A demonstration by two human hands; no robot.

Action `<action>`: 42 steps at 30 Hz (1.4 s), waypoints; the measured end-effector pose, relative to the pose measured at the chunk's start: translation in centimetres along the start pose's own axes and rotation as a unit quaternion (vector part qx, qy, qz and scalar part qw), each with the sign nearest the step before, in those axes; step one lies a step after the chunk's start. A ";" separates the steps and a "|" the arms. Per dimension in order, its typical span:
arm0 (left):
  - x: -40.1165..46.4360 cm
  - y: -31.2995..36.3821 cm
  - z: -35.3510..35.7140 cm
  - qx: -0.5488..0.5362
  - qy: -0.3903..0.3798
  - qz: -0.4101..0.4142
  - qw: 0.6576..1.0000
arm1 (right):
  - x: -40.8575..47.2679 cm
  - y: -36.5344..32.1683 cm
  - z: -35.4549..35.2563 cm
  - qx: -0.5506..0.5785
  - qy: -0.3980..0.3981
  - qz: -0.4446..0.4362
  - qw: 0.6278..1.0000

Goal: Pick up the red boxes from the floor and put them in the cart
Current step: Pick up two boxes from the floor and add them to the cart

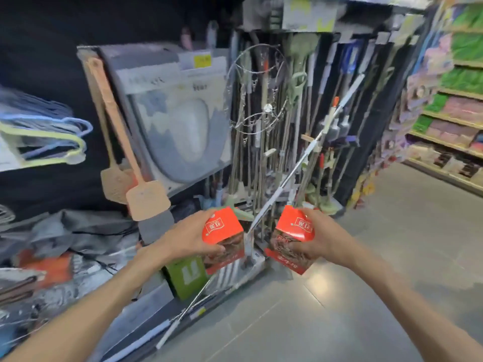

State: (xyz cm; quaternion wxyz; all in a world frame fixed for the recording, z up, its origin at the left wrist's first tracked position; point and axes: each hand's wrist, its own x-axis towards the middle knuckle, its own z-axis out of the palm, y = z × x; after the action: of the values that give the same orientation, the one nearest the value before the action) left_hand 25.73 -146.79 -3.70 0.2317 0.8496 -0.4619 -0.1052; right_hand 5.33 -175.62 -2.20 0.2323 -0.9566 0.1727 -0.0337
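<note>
Two red boxes – left box (222, 228), right box (294, 237) – are clasped by left hand (188, 237) and right hand (317, 237); light, stiff cartons, best gripped across opposite faces.

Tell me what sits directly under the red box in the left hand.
Below the red box held in the left hand stands a green carton on the low shelf edge, with white handles beside it. The hand and box cover the carton's top, so nothing more shows there.
</note>
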 end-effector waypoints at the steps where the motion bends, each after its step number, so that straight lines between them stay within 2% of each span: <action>1: -2.3 -1.1 -1.3 0.007 0.012 -0.024 1.000 | 1.0 -2.2 0.6 -0.010 -0.009 -0.030 0.999; 8: -23.7 -7.7 -8.7 0.036 0.126 -0.199 0.971 | 4.6 -21.7 7.5 -0.024 -0.087 -0.235 0.968; 12: -39.3 -10.0 -11.1 0.040 0.176 -0.324 0.929 | 2.0 -35.1 13.7 -0.012 -0.132 -0.339 0.932; 15: -51.5 -10.4 -12.1 0.036 0.217 -0.383 0.897 | -2.4 -45.2 18.2 -0.003 -0.161 -0.407 0.899; 21: -75.2 -9.3 -13.1 0.043 0.303 -0.522 0.796 | -13.1 -64.2 27.2 0.007 -0.209 -0.524 0.826; 26: -91.0 -7.6 -12.7 0.050 0.367 -0.633 0.680 | -23.2 -78.6 34.1 -0.003 -0.262 -0.615 0.743; 31: -103.9 -6.9 -12.7 0.057 0.390 -0.704 0.591 | -32.4 -91.6 40.8 0.024 -0.310 -0.690 0.654; 39: -120.1 -9.7 -15.3 0.067 0.426 -0.762 0.482 | -43.5 -112.2 51.5 0.017 -0.354 -0.768 0.533; 42: -125.5 -10.9 -16.9 0.060 0.433 -0.782 0.444 | -47.7 -119.2 54.8 0.019 -0.354 -0.789 0.502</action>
State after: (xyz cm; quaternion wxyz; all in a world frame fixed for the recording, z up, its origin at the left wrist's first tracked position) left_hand -28.82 -32.06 1.22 0.1696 0.7982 0.5532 0.1675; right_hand 6.02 -36.20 4.18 0.1690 -0.6239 -0.7509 0.1355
